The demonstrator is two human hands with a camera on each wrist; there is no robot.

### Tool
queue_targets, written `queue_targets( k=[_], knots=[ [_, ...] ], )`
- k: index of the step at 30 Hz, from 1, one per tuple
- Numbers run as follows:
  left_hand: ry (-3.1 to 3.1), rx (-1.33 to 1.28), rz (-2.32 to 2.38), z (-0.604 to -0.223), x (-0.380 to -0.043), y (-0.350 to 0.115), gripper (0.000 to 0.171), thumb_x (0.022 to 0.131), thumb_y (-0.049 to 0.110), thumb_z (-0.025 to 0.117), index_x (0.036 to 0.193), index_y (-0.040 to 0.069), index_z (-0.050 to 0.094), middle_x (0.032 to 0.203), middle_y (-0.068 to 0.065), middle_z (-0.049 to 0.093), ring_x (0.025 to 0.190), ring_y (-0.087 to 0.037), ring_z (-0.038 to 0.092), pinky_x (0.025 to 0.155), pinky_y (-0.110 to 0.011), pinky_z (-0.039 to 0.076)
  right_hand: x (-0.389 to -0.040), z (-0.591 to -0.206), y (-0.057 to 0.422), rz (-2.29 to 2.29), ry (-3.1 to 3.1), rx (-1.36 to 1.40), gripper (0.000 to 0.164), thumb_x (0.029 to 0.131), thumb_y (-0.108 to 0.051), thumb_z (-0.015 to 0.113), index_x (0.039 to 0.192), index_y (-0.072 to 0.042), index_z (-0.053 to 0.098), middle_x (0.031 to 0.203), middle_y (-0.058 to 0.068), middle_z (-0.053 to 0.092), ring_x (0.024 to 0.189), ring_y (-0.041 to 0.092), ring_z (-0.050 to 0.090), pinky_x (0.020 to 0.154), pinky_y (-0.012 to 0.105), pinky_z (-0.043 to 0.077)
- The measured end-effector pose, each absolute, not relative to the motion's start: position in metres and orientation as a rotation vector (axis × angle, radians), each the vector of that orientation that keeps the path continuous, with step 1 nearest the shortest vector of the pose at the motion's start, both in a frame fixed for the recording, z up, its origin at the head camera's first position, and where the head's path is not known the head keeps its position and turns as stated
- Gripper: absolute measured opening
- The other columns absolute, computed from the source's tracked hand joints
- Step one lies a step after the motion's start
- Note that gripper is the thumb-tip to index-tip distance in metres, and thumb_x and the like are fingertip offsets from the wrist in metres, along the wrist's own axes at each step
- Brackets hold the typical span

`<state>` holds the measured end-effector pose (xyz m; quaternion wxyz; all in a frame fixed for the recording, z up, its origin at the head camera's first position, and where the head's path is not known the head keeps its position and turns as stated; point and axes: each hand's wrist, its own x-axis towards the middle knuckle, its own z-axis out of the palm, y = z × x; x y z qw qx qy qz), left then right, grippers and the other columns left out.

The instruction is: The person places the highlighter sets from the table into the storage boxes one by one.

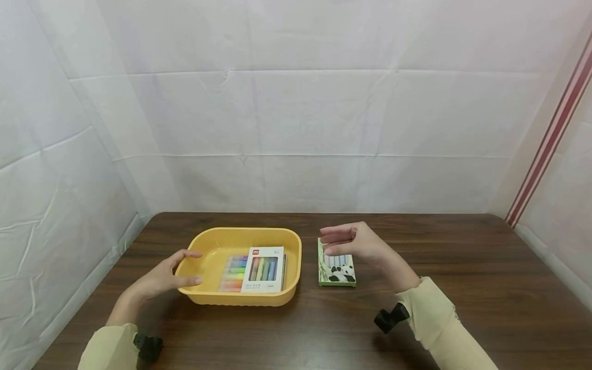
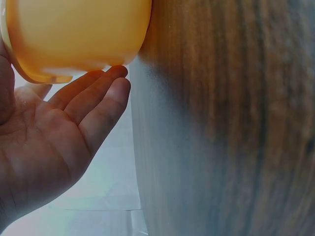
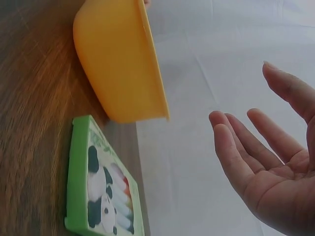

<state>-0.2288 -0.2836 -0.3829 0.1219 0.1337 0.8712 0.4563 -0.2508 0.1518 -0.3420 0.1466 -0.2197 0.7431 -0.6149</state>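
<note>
A yellow plastic basin (image 1: 282, 298) sits on the table, and my left hand (image 1: 159, 277) holds its left rim. In the left wrist view, several fingers (image 2: 101, 101) lie against the outside of the basin. Inside it lies a white box of coloured sticks (image 1: 263, 270), partly covering a clear pack of rainbow-coloured pieces (image 1: 233, 275). To the right, a green panda box (image 1: 341, 275) with pale sticks in its window lies flat. My right hand (image 1: 358, 244) hovers over its far end, bent fingers and thumb apart and holding nothing. In the right wrist view, this hand is clear of the panda box.
The dark wooden table (image 1: 462, 288) reaches back to a white cloth wall (image 1: 300, 128). More white cloth (image 1: 60, 205) hangs along the left, and a red-striped edge (image 1: 548, 133) runs down the right. Both wrists carry small black devices.
</note>
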Motion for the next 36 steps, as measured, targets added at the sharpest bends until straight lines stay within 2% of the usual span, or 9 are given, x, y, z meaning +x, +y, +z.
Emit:
queue_targets(
  k=[10, 14, 23, 30, 36],
  knots=[
    [2.559, 0.381, 1.318, -0.382, -0.228, -0.282, 0.066, 0.08, 0.022, 0.07, 0.131, -0.001, 0.036, 0.13, -0.031, 0.035, 0.106, -0.034, 0.046, 0.077, -0.034, 0.045, -0.251, -0.348, 0.164, -1.756, 2.197, -0.581, 0.057, 0.076, -0.015, 0.074, 0.125, 0.003, 0.052, 0.116, 0.026, 0.057, 0.101, 0.024, 0.06, 0.086, 0.036, 0.045],
    [2.559, 0.382, 1.321, -0.382, -0.228, -0.282, 0.066, 0.08, 0.022, 0.07, 0.131, -0.002, 0.036, 0.129, -0.031, 0.036, 0.104, -0.033, 0.047, 0.076, -0.033, 0.045, -0.252, -0.35, 0.168, -1.753, 2.219, -0.56, 0.057, 0.075, -0.017, 0.075, 0.124, 0.002, 0.053, 0.115, 0.024, 0.058, 0.104, 0.026, 0.058, 0.087, 0.036, 0.045],
    [2.558, 0.389, 1.323, -0.382, -0.228, -0.283, 0.065, 0.08, 0.022, 0.07, 0.131, -0.001, 0.036, 0.13, -0.032, 0.035, 0.106, -0.034, 0.047, 0.077, -0.034, 0.045, -0.251, -0.35, 0.181, -1.749, 2.223, -0.524, 0.06, 0.074, -0.018, 0.076, 0.126, -0.001, 0.052, 0.117, 0.022, 0.058, 0.103, 0.022, 0.059, 0.087, 0.036, 0.045],
    [2.553, 0.387, 1.336, -0.383, -0.229, -0.282, 0.065, 0.08, 0.021, 0.07, 0.13, -0.002, 0.036, 0.127, -0.031, 0.038, 0.101, -0.031, 0.049, 0.075, -0.033, 0.046, -0.25, -0.352, 0.189, -1.756, 2.247, -0.519, 0.06, 0.074, -0.018, 0.076, 0.126, 0.001, 0.052, 0.112, 0.016, 0.062, 0.102, 0.022, 0.059, 0.086, 0.035, 0.045],
    [2.554, 0.38, 1.333, -0.383, -0.229, -0.281, 0.065, 0.08, 0.022, 0.07, 0.13, -0.002, 0.036, 0.126, -0.03, 0.039, 0.102, -0.031, 0.049, 0.076, -0.034, 0.045, -0.251, -0.356, 0.197, -1.726, 2.28, -0.483, 0.06, 0.075, -0.02, 0.075, 0.126, -0.001, 0.052, 0.114, 0.017, 0.061, 0.104, 0.023, 0.058, 0.087, 0.036, 0.044]
  ],
)
